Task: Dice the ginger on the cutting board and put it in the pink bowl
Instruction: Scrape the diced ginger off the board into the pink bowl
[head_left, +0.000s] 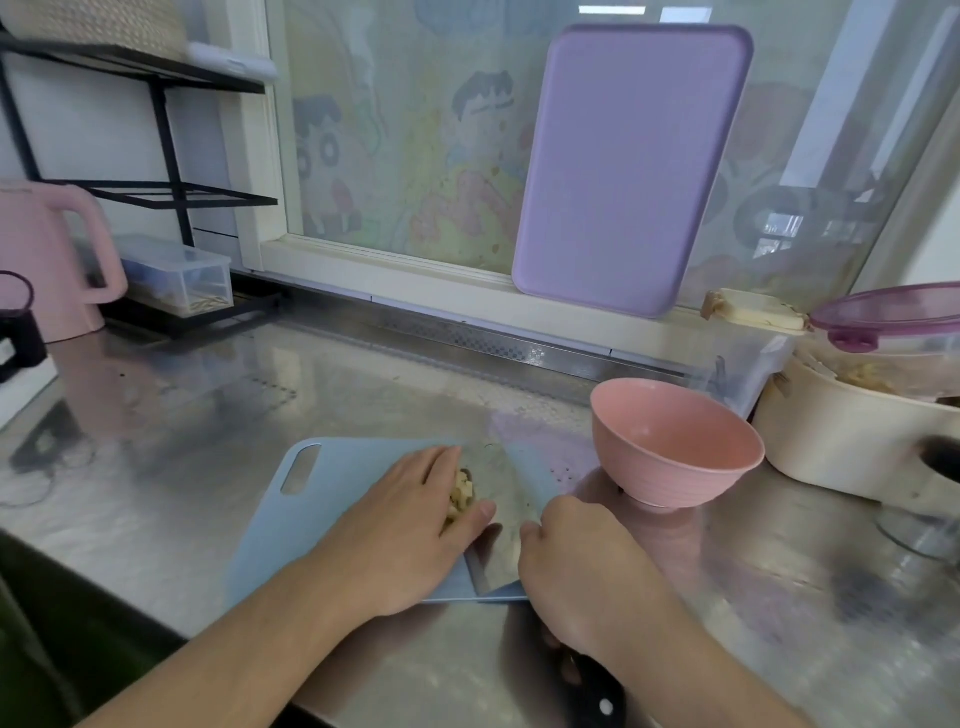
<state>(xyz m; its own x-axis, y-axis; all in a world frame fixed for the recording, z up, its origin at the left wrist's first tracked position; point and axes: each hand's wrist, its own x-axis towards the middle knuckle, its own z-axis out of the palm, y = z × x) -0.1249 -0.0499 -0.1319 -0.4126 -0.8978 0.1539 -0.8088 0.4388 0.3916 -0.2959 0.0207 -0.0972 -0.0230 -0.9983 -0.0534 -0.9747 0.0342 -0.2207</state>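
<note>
A light blue cutting board (311, 514) lies on the steel counter. A small pile of diced ginger (462, 496) sits on it, cupped by my left hand (410, 525), whose fingers curve against the pieces. A wide cleaver blade (511, 499) lies flat on the board right beside the pile. My right hand (576, 566) grips the cleaver near the blade's heel, and its dark handle (587, 680) pokes out below my wrist. The pink bowl (675, 441) stands upright and looks empty, just right of the board.
A purple cutting board (628, 166) leans on the window behind. A cream pot (852, 441) and a purple-lidded container (893, 317) crowd the right. A pink kettle (47, 260), a clear box (182, 275) and a black rack (161, 135) stand at the left.
</note>
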